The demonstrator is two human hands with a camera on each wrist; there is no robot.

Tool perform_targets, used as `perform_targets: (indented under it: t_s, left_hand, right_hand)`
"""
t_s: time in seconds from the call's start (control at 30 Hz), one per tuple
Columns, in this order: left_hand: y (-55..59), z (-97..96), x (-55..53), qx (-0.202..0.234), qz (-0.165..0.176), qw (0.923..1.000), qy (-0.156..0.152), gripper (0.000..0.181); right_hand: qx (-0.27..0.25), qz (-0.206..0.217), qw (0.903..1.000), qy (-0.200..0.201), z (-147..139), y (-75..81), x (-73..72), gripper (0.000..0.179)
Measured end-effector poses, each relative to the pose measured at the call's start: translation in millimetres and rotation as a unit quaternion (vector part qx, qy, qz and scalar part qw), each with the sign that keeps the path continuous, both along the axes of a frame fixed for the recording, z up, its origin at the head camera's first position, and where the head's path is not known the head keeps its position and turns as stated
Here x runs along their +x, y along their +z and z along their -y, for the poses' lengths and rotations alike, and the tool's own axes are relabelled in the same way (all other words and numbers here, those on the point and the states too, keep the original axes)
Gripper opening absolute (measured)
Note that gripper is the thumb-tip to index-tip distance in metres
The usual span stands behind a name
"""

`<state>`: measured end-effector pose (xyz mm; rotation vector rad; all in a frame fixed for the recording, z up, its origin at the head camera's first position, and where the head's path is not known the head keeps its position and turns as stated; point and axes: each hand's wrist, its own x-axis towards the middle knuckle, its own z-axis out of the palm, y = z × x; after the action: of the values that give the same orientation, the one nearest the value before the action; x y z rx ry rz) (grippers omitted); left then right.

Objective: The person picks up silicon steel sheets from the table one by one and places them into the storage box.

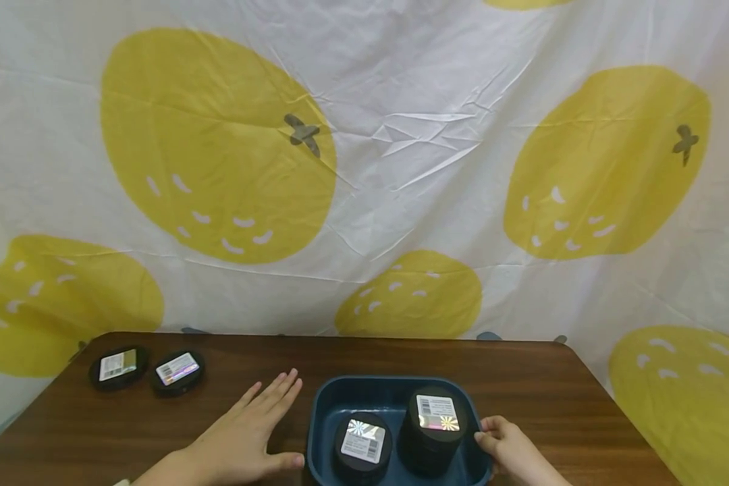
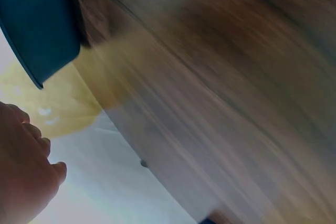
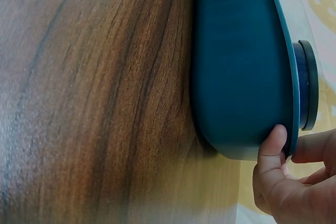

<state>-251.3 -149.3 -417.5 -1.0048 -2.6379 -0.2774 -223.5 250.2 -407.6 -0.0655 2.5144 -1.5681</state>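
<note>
A dark teal plastic tray [image 1: 395, 382] stands at the front of the table, holding black round containers in two places. A lower one [image 1: 362, 445], with a shiny barcode label on top, sits on the left; a taller stack [image 1: 434, 432] stands on the right. My right hand [image 1: 513, 449] pinches the tray's right rim between thumb and fingers, as the right wrist view also shows at the tray wall [image 3: 241, 66]. My left hand [image 1: 249, 428] is beside the tray's left side, fingers spread and straight, holding nothing. Its thumb tip is close to the rim; whether it touches, I cannot tell.
Two flat black round containers [image 1: 118, 368] with labels lie at the table's back left corner. The brown wooden table [image 1: 249, 354] ends at a white curtain [image 1: 401, 202] with yellow fruit prints hanging behind it.
</note>
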Motion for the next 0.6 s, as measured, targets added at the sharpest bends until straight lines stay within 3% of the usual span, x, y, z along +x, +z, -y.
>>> perform_targets:
  t_s: [0.43, 0.6]
  left_hand:
    - [-8.8, 35.2, 0.0, 0.030, -0.028, 0.9982, 0.044, 0.091]
    - [-13.3, 48.1, 1.1, 0.033, -0.014, 0.9976, 0.060, 0.089]
  right_hand:
    - [-0.014, 0.002, 0.9999, 0.006, 0, -0.3, 0.6, 0.027]
    - [-0.016, 0.000, 0.9998, 0.008, 0, -0.8, 0.6, 0.027]
